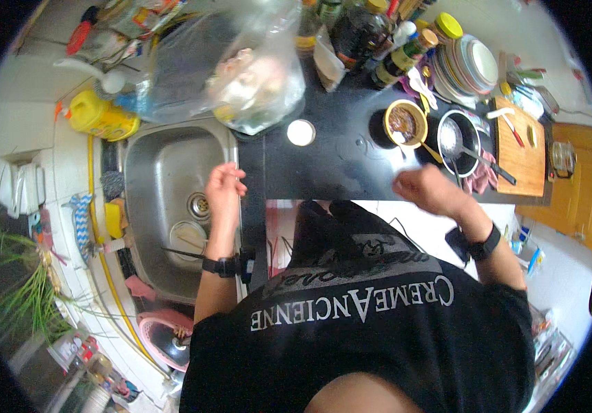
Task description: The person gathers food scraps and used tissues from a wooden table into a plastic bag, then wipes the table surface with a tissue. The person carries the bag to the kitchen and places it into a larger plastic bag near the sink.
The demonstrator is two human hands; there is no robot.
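Note:
My left hand (225, 187) hovers over the right rim of the steel sink (172, 155), its fingers loosely bent and apart with nothing visible in them. Slightly blurred, my right hand (426, 189) is above the front edge of the black countertop (321, 170). Its fingers curl inward, and whatever may be inside them is hidden. Just beyond it stand a yellow bowl (403, 120) of dark brown sauce with a spoon and a pan (474, 135) with a skimmer (451, 138) across it. A small round white dish or lid (301, 132) lies between the hands.
A clear plastic bag of food (254, 82) stands behind the sink. Bottles (399, 59) and stacked plates (474, 64) line the back. At right, a cutting board (520, 155) holds a red-and-white peeler or knife (514, 131). A yellow detergent jug (102, 116) is left.

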